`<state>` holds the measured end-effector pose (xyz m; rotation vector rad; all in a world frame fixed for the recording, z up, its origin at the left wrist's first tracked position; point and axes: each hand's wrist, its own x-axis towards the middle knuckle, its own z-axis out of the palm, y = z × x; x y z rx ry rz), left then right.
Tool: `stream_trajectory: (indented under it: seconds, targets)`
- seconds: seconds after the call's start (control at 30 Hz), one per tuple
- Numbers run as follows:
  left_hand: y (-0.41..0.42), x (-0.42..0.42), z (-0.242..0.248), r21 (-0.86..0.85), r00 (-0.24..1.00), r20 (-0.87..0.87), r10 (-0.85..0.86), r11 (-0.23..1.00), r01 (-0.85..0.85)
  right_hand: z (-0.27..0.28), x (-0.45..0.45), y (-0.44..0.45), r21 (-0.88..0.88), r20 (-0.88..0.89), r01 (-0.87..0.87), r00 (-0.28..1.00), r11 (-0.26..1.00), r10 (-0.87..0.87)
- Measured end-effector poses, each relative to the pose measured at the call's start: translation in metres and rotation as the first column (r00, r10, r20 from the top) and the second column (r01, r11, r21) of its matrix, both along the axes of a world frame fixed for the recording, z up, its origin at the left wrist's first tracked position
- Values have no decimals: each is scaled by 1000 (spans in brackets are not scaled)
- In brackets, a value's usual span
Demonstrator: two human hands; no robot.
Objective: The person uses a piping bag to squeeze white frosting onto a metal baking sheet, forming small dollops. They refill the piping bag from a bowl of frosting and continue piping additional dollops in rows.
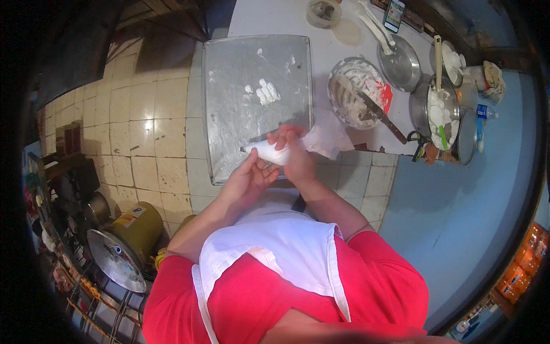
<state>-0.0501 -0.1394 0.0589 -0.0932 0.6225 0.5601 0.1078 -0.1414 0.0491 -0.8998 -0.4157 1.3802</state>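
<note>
A piping bag (271, 154) filled with white cream lies sideways between my hands, over the near part of a metal baking tray (240, 107). Its dark tip points left. My left hand (253, 172) supports the tip end from below, the thumb on the bag close to the tip. Around the upper, fuller part, my right hand (297, 157) is closed. The loose tail of the bag (328, 134) spreads out to the right of that hand. Farther up the tray sits a cluster of piped white cream (267, 92), with small dabs and smears about it.
Right of the tray, a bowl (343, 77) smeared with cream holds a red scraper (386, 96) and a dark-handled spatula (382, 116). Beyond are a metal plate (399, 64), a cream-coated pot (434, 107), scissors (416, 146), a phone (393, 16) and a plastic tub (322, 13).
</note>
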Motion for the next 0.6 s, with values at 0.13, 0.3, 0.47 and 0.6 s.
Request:
stream_trajectory:
  seconds: [0.13,0.3,0.47,0.6]
  targets:
    - [-2,0,0,-13,1000,-18,12,1000,-12,4,1,2,23,-114,25,993,999,-22]
    - [-3,-7,0,-41,999,-33,20,999,-21,19,-12,0,57,46,93,994,994,-95]
    - [-3,-10,-4,-19,999,-39,13,1000,-13,11,-8,-4,-56,-195,-19,981,998,8]
    - [-5,-9,-4,-46,998,-56,1,999,-3,-4,-5,-7,17,-204,-70,976,997,72]
